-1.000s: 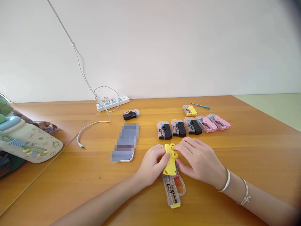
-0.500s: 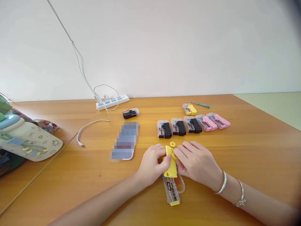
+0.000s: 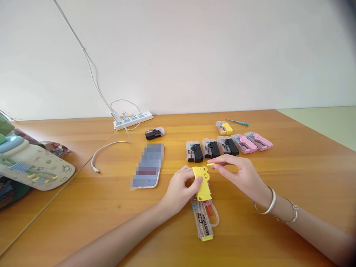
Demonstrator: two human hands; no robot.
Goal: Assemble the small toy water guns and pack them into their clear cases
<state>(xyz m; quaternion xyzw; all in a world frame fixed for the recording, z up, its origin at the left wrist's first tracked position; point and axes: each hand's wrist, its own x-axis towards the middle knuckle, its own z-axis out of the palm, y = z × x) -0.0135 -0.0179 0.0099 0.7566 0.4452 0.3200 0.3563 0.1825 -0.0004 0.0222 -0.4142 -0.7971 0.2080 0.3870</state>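
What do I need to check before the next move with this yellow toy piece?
1. Left hand holding the yellow plastic piece: ok.
2. Right hand pinching the small yellow pin: ok.
3. Yellow plastic piece sitting properly on the clear toy water gun: cannot tell, the left hand hides the join.
4. Red part in its right place: cannot tell from this view.
5. Blue-handled screwdriver in hand: not ok, it lies on the table beyond the other toy guns.
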